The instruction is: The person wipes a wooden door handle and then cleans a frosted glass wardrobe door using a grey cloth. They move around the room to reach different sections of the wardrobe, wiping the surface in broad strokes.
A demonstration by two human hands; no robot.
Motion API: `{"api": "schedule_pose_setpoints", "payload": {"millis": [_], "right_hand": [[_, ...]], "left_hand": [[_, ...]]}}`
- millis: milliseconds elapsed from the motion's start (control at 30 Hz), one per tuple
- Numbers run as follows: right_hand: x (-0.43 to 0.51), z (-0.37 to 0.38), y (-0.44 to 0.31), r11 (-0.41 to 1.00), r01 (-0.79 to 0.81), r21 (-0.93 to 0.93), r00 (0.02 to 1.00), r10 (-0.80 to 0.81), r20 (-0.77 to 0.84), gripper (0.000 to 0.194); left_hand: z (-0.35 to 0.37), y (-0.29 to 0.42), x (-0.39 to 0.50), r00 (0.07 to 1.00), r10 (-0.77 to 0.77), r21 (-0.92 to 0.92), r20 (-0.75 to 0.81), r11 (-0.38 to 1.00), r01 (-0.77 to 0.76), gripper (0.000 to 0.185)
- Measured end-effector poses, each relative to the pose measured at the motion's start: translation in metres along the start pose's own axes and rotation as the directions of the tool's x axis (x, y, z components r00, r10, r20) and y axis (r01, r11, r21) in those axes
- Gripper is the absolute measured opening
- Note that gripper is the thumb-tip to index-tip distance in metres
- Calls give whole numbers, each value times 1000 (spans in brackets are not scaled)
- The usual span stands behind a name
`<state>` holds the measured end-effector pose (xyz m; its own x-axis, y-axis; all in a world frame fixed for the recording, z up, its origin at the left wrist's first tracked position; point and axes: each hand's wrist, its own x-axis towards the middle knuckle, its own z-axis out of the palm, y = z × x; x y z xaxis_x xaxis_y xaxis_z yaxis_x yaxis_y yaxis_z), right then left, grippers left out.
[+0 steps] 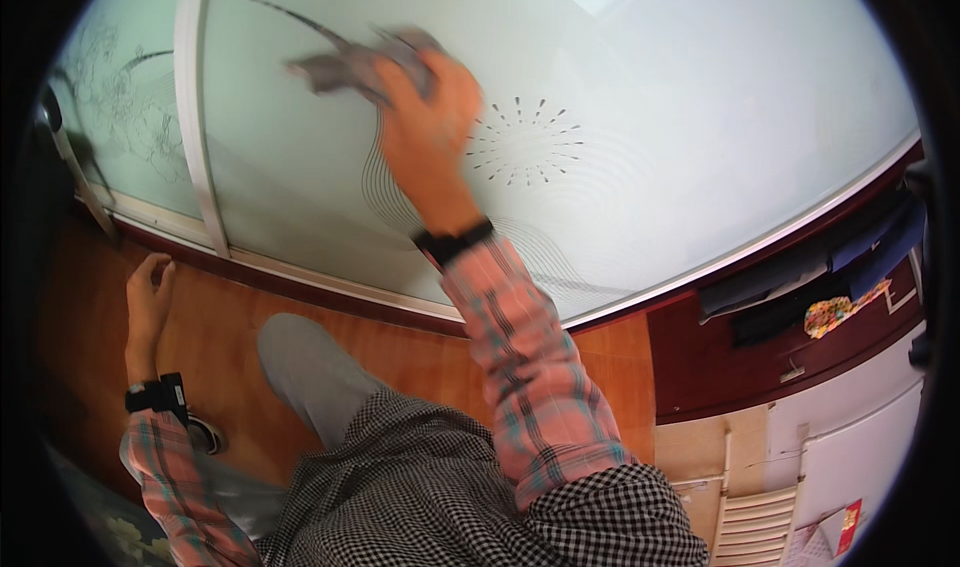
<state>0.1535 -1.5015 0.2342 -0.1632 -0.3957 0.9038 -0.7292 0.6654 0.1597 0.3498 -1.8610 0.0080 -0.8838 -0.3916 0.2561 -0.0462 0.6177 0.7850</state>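
My right hand (431, 128) grips a crumpled dark grey cloth (337, 72) at a frosted glass panel (300, 169) of a sliding door. Hand and cloth are blurred, and part of the cloth is hidden behind the fingers. Fine wavy lines and a ring of dark dashes (525, 143) decorate the glass, just right of that hand. Low on the left, my left hand (148, 293) hangs over the wooden floor with nothing in it. Its fingers are loosely bent, with a gap at the thumb. Each wrist wears a black band.
A white upright frame (195, 117) divides the panel from another patterned glass pane (127, 117) on the left. Dark garments (780, 282) hang by a dark red door (705, 372) at the right. Below it are white pipes and a ribbed radiator (757, 522). Wood flooring (427, 364) runs beneath me.
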Motion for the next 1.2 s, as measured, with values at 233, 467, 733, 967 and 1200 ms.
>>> {"api": "schedule_pose_setpoints", "payload": {"millis": [233, 467, 733, 967, 1200], "right_hand": [[-222, -158, 134, 724, -615, -314, 786, 533, -312, 54], [-225, -144, 146, 622, -775, -109, 566, 608, -556, 53], [-139, -120, 89, 944, -279, -178, 947, 301, 113, 43], [-250, -257, 243, 628, -761, -162, 605, 596, -528, 58], [-242, -230, 256, 408, -895, 181, 211, 745, -632, 56]], "left_hand": [[-15, -66, -19, 988, 148, 109, -41, 984, -143, 18], [-38, -32, -57, 990, -125, -236, -73, 966, 104, 21], [-38, 78, -73, 997, 44, -322, -65, 945, -63, 22], [-66, 35, -137, 979, -88, -251, -186, 967, 39, 25], [-111, -85, -113, 976, -150, -154, -160, 980, 126, 17]]}}
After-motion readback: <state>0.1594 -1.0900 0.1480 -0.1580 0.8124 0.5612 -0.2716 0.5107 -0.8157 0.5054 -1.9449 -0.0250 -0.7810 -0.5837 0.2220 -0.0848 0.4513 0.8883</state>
